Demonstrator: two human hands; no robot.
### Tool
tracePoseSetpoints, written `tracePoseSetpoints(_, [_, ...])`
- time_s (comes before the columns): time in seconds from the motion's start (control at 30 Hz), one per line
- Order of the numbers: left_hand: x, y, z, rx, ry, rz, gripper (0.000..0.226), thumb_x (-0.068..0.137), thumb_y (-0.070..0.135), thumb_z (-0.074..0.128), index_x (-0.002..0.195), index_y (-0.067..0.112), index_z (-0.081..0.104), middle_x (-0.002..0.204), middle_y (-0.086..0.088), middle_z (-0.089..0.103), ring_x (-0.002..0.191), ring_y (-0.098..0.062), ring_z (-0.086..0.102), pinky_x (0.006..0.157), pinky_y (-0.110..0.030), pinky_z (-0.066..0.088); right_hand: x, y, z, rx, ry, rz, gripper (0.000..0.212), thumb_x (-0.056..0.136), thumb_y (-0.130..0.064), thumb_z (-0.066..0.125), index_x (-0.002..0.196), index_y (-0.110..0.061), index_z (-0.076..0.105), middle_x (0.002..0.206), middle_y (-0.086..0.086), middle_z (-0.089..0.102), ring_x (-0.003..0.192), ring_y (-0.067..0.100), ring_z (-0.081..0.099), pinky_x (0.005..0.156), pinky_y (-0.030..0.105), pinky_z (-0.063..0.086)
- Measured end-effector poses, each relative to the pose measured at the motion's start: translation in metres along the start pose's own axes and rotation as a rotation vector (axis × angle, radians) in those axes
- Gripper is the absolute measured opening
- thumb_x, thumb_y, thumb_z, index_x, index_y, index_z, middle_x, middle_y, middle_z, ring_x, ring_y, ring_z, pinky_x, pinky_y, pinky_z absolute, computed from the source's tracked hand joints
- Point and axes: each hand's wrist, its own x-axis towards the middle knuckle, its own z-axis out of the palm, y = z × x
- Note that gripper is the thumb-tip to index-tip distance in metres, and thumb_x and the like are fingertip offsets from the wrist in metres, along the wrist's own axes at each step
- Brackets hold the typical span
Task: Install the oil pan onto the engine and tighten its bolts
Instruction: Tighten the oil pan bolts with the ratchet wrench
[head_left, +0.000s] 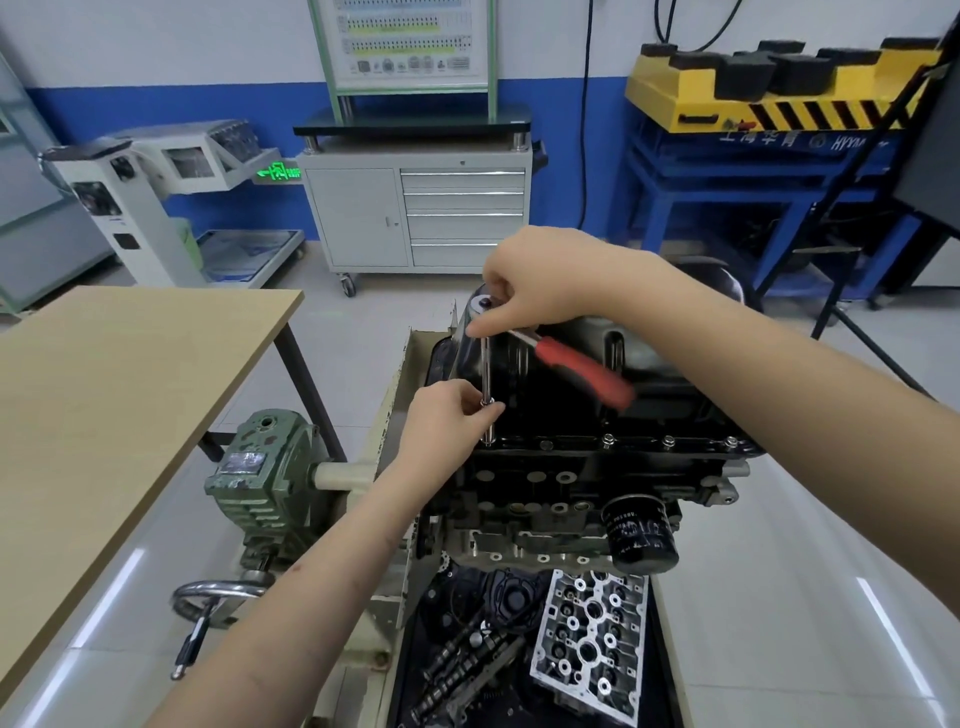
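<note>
A bare tabletop (130, 374) stands at left. The left hand (441, 421) pinches the extension (487, 389) low down, its fingers (485, 410) closed round the shaft, likely to keep the socket square on a flange bolt. The right hand (535, 296) grips the ratchet (582, 366) at its head, fingers curled, so it can turn while the red handle swings. The pan (571, 384) sits on the upturned engine (571, 483). Three bolts (669, 442) show along the near flange, and one filter (641, 535) sits at lower right.
</note>
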Motion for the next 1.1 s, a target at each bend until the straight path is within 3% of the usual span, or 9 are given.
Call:
tracePoseSetpoints(0.1, [0.001,0.001,-0.003,0.047,-0.048,0.051,0.025,0.087,0.028,0.061,0.089,0.004,0.067,0.085,-0.007,0.069,0.083,-0.019,0.062,0.072,-0.025,0.044,0.0,0.0,-0.004,0.05,-0.066,-0.07,0.032,0.084,-0.042,0.06,0.093,-0.011,0.062,0.066,-0.006,0.05,0.061,0.012,0.045,0.051,0.025,0.033])
tracePoseSetpoints(0.27, [0.0,0.001,-0.005,0.01,-0.067,0.054,0.023,0.087,0.025,0.062,0.089,0.003,0.067,0.087,-0.007,0.07,0.084,-0.019,0.063,0.076,-0.026,0.048,-0.001,0.003,-0.01,0.143,-0.115,-0.144,0.034,0.086,-0.027,0.062,0.118,-0.016,0.061,0.107,0.0,0.065,0.097,0.019,0.057,0.081,0.028,0.042])
tracePoseSetpoints(0.37, [-0.002,0.0,-0.003,-0.051,-0.013,0.006,0.023,0.084,0.027,0.066,0.093,0.006,0.069,0.088,-0.005,0.07,0.084,-0.014,0.063,0.08,-0.027,0.05,0.002,0.002,-0.009,0.071,-0.068,-0.107,0.039,0.083,-0.042,0.061,0.105,-0.01,0.064,0.079,-0.004,0.059,0.074,0.017,0.054,0.06,0.029,0.039])
tracePoseSetpoints(0.5, [-0.001,0.002,0.001,-0.067,0.007,-0.031,0.024,0.081,0.03,0.068,0.089,0.008,0.068,0.086,-0.003,0.07,0.084,-0.014,0.062,0.079,-0.027,0.049,0.002,-0.003,0.001,-0.041,0.011,-0.011,0.051,0.078,-0.06,0.055,0.065,-0.01,0.054,0.053,-0.003,0.051,0.054,0.014,0.045,0.046,0.023,0.026])
tracePoseSetpoints(0.63, [-0.001,0.004,0.0,0.015,-0.03,0.001,0.024,0.086,0.028,0.062,0.087,0.004,0.066,0.084,-0.007,0.068,0.083,-0.019,0.06,0.072,-0.025,0.044,0.0,-0.003,-0.001,0.054,-0.021,-0.021,0.041,0.08,-0.052,0.059,0.075,-0.011,0.058,0.057,-0.005,0.049,0.053,0.008,0.04,0.046,0.024,0.027])
tracePoseSetpoints(0.7, [0.001,0.005,-0.003,0.049,-0.073,0.029,0.022,0.088,0.025,0.06,0.077,0.007,0.061,0.073,-0.004,0.064,0.073,-0.018,0.057,0.063,-0.019,0.037,0.0,-0.002,-0.005,0.075,-0.059,-0.072,0.033,0.083,-0.042,0.06,0.092,-0.01,0.063,0.064,-0.008,0.05,0.058,0.005,0.044,0.051,0.024,0.034])
tracePoseSetpoints(0.83, [0.002,0.005,-0.006,0.056,-0.113,0.039,0.023,0.089,0.023,0.059,0.07,0.012,0.054,0.06,0.006,0.05,0.059,-0.009,0.046,0.053,-0.016,0.03,0.0,0.001,-0.008,0.121,-0.106,-0.137,0.033,0.086,-0.027,0.061,0.114,-0.01,0.063,0.103,0.008,0.066,0.094,0.024,0.059,0.084,0.038,0.045])
tracePoseSetpoints(0.97, [-0.003,0.003,0.001,-0.048,-0.051,-0.003,0.017,0.085,0.024,0.063,0.086,0.008,0.067,0.078,0.0,0.065,0.077,-0.012,0.059,0.071,-0.022,0.045,-0.001,0.003,-0.005,0.137,-0.031,-0.082,0.037,0.081,-0.044,0.064,0.103,-0.013,0.065,0.073,-0.008,0.058,0.064,0.007,0.049,0.053,0.015,0.036])
tracePoseSetpoints(1.1, [-0.007,0.004,0.01,-0.033,0.031,-0.037,0.019,0.084,0.028,0.065,0.073,0.014,0.058,0.065,0.009,0.057,0.068,-0.01,0.055,0.055,-0.016,0.038,-0.001,-0.002,0.008,0.074,0.002,-0.056,0.047,0.082,-0.053,0.056,0.093,-0.007,0.059,0.069,-0.001,0.055,0.068,0.019,0.051,0.047,0.025,0.029])
